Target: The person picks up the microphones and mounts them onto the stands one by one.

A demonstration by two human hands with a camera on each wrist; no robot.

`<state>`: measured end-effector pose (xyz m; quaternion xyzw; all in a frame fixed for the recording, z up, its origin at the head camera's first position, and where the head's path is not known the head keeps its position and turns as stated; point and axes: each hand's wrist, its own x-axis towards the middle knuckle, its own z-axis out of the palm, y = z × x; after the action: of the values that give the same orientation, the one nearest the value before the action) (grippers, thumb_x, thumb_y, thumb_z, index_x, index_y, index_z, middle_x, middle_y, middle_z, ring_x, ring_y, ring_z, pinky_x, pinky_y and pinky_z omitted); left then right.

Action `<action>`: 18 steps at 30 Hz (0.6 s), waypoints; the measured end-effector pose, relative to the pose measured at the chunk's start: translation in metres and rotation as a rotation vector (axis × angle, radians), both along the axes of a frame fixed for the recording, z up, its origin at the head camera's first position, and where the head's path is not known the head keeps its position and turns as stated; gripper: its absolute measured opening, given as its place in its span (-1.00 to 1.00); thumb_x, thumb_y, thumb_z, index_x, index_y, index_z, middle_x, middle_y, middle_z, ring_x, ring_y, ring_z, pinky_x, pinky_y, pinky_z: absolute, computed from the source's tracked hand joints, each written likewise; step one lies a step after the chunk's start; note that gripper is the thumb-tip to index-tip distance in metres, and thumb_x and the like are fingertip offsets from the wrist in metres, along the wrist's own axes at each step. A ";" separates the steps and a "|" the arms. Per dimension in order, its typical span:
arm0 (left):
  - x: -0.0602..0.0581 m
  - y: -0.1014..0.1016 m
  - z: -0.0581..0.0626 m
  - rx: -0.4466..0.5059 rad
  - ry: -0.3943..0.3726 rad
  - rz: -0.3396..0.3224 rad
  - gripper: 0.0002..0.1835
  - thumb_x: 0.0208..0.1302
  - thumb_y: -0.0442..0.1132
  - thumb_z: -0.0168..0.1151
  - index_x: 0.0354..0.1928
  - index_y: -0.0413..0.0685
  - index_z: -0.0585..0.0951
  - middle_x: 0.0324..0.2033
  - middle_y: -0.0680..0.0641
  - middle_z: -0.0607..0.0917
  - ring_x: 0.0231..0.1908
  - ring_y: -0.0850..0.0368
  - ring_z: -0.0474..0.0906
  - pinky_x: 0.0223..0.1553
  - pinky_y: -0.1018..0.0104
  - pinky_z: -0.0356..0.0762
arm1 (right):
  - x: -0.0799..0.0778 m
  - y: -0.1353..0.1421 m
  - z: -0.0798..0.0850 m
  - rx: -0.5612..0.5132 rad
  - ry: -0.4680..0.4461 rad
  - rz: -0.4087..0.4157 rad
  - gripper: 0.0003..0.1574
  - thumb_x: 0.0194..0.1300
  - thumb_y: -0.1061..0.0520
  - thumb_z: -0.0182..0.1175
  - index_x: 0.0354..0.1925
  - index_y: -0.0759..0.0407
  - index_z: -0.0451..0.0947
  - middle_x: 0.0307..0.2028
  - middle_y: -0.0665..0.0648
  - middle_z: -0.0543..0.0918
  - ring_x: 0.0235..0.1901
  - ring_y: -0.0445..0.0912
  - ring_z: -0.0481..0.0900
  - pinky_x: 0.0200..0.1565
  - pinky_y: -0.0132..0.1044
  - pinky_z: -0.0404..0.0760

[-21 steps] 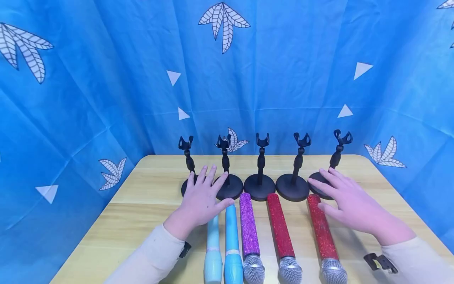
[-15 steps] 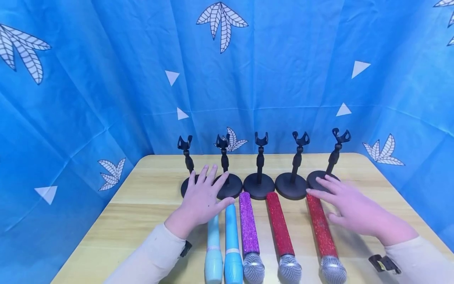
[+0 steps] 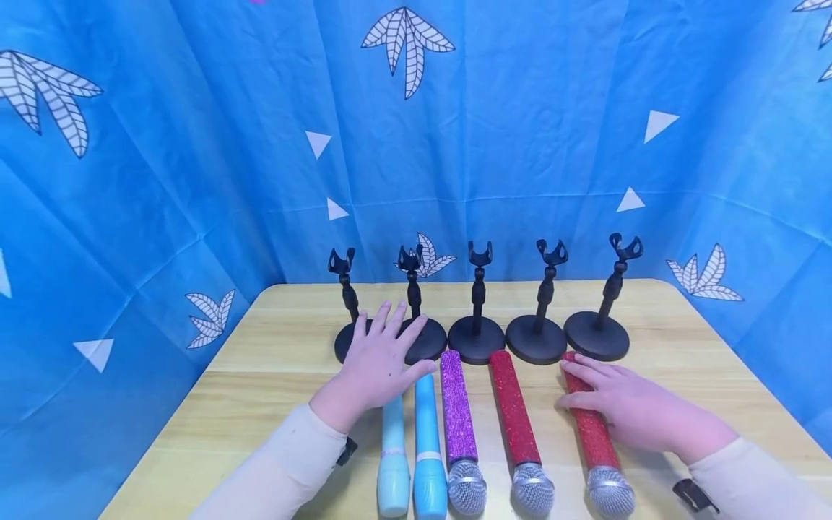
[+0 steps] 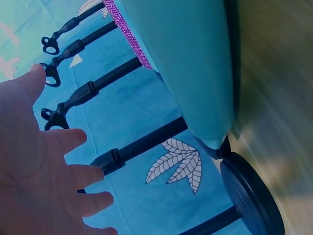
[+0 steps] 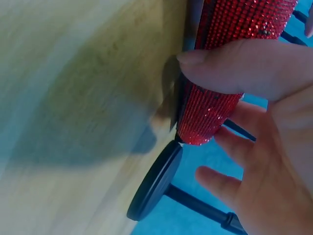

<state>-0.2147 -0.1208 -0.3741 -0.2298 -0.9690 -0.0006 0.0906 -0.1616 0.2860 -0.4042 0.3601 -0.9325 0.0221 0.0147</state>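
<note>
**Right hand [image 3: 640, 408] pinching the outer red microphone [image 3: 594, 440]**

The red microphone lies on the counter [image 3: 260, 390] at three o'clock from the purple microphone [image 3: 458, 404]. Thumb and fingers straddle its studded handle towards the far end; how firmly cannot be told. It should feel stiff and fairly weighty, probably heaviest at the silver mesh head [image 3: 609, 492], which points between five and six o'clock. The studs ought to resist slipping; mid-handle looks the steadiest hold, sparing the mesh from dents.

The left hand [image 3: 377, 368], fingers spread, is over the blue microphones [image 3: 426, 419] at nine o'clock. Pale wood grain covers the counter; black stands [image 3: 478, 292] line twelve o'clock before a blue leaf-print curtain [image 3: 539, 87].
</note>
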 end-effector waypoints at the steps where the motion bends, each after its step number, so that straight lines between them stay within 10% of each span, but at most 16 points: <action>1: 0.000 0.001 0.000 -0.003 0.006 -0.002 -0.09 0.33 0.59 -0.34 0.61 0.36 0.07 0.58 -0.11 0.02 0.54 -0.22 -0.14 0.41 -0.37 -0.22 | 0.000 0.000 -0.001 -0.006 0.000 -0.002 -0.12 -0.07 0.46 0.41 0.12 -0.32 0.67 0.40 0.26 0.38 0.41 0.34 0.19 0.18 0.34 0.40; 18: 0.006 0.027 0.013 -0.072 0.000 -0.116 -0.04 0.27 0.63 -0.43 0.60 0.32 0.12 0.58 -0.10 0.04 0.54 -0.26 -0.13 0.39 -0.41 -0.17 | 0.002 0.028 0.010 -0.184 0.005 -0.083 -0.14 -0.12 0.44 0.47 0.15 -0.10 0.59 0.27 0.17 0.50 0.16 0.22 0.54 -0.09 0.02 0.68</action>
<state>-0.2090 -0.0942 -0.3607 -0.2888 -0.9534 0.0291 0.0819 -0.1597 0.3139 -0.3937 0.3184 -0.9406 0.1063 0.0512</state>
